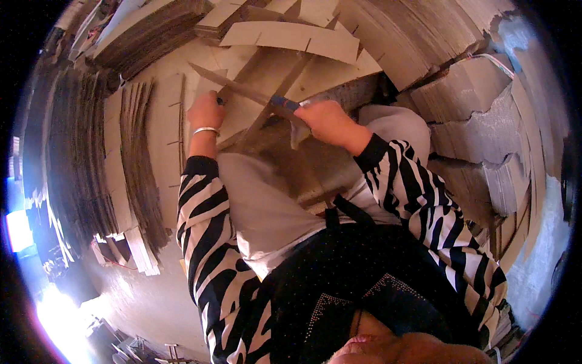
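My right hand (330,123), with blue wrapping on its fingers, is closed on the end of a slotted cardboard strip (233,88). That strip stretches away to the upper left and crosses another strip (285,83) lying diagonally. To the left, my left hand (206,113), a bracelet at its wrist, is closed around the lower end of a small cardboard piece (210,82); its fingertips are partly hidden. A pale curved cardboard strip (291,39) with slits lies beyond both hands, over the far part of the board (221,59).
Stacks of slotted cardboard (79,145) stand close on my left, with a looser row (142,158) beside them. More cardboard stacks (418,36) rise at the far right, and bundles (473,133) sit by my right arm. A cardboard pile (154,36) lies at the far left.
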`<state>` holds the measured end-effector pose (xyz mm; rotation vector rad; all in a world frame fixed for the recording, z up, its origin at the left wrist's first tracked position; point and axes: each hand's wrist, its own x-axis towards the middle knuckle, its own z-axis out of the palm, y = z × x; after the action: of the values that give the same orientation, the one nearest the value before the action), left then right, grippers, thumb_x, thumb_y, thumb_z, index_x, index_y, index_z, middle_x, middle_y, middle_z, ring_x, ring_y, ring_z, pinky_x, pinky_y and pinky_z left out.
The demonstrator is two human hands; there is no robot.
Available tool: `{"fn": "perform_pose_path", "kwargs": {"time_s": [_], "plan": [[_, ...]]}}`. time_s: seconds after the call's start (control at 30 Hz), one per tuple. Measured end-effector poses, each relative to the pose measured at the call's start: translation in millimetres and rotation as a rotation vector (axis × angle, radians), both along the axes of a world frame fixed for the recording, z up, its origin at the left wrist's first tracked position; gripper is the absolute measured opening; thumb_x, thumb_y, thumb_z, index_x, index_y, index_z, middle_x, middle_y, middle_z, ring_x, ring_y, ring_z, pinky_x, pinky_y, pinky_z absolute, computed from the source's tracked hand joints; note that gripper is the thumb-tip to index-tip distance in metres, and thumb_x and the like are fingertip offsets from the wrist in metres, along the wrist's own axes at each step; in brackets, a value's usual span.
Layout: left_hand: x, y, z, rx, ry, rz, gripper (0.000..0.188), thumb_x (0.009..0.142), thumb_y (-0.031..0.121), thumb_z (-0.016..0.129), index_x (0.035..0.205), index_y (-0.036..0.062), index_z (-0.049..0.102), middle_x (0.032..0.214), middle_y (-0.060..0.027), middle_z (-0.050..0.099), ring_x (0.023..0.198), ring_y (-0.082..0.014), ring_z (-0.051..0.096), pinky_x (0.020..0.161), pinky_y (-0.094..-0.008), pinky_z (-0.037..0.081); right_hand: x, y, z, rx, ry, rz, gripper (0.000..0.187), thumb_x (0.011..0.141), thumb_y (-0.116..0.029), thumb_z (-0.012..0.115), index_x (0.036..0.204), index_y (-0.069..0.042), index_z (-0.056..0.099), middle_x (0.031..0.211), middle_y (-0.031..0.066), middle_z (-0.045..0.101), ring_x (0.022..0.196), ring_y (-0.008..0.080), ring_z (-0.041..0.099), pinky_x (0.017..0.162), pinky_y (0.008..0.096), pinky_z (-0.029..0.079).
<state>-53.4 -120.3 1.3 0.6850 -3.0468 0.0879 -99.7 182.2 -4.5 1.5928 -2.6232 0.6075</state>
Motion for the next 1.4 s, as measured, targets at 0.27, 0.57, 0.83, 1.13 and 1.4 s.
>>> {"fn": "perform_pose_path", "kwargs": {"time_s": [0.27, 0.57, 0.83, 1.13, 1.4], "plan": [[-2, -1, -5, -0.043, -0.009, -0.094, 0.018, 0.078, 0.020, 0.058, 0.092, 0.0138, 0.066, 0.097, -0.0108, 0.067, 0.091, -0.0316, 0.063, 0.074, -0.0460, 0.051, -7, -7, -3, 0.052, -0.001, -0.029, 0.013, 0.083, -0.015, 0.052, 0.093, -0.009, 0.058, 0.072, 0.0125, 0.062, 0.071, 0.0329, 0.065, 0.058, 0.0455, 0.049], [-4, 32, 23, 0.051, 0.616, -0.219, 0.030, 0.079, 0.017, 0.055, 0.108, 0.0112, 0.057, 0.115, -0.0113, 0.061, 0.103, -0.0325, 0.059, 0.079, -0.0474, 0.048, -25, -18, 8, 0.072, -0.088, 0.055, 0.018, 0.077, -0.011, 0.058, 0.095, -0.010, 0.058, 0.073, 0.0149, 0.062, 0.073, 0.0359, 0.063, 0.060, 0.0469, 0.049], [-42, 46, 22, 0.048, -0.052, -0.010, 0.033, 0.079, 0.022, 0.056, 0.110, 0.0113, 0.055, 0.104, -0.0143, 0.066, 0.094, -0.0338, 0.063, 0.072, -0.0477, 0.049, -118, 14, 51, -0.128, -0.004, -0.334, 0.020, 0.080, -0.022, 0.060, 0.095, -0.009, 0.064, 0.092, 0.0148, 0.064, 0.088, 0.0363, 0.060, 0.070, 0.0491, 0.048], [-56, 34, -2, 0.214, 0.009, 0.014, 0.038, 0.078, 0.018, 0.056, 0.115, 0.0101, 0.055, 0.100, -0.0198, 0.065, 0.096, -0.0373, 0.062, 0.078, -0.0502, 0.050, -167, 11, 19, 0.159, 0.139, -0.440, 0.045, 0.074, -0.039, 0.069, 0.111, -0.013, 0.063, 0.117, 0.0075, 0.058, 0.114, 0.0277, 0.048, 0.091, 0.0535, 0.037], [-60, 42, -2, 0.219, 0.024, -0.004, 0.046, 0.078, 0.014, 0.053, 0.124, 0.0133, 0.053, 0.095, -0.0199, 0.067, 0.089, -0.0404, 0.063, 0.075, -0.0511, 0.050, -159, 7, 9, 0.129, 0.165, -0.383, 0.037, 0.074, -0.029, 0.066, 0.107, -0.013, 0.067, 0.117, 0.0068, 0.057, 0.114, 0.0272, 0.049, 0.091, 0.0494, 0.038]]}}
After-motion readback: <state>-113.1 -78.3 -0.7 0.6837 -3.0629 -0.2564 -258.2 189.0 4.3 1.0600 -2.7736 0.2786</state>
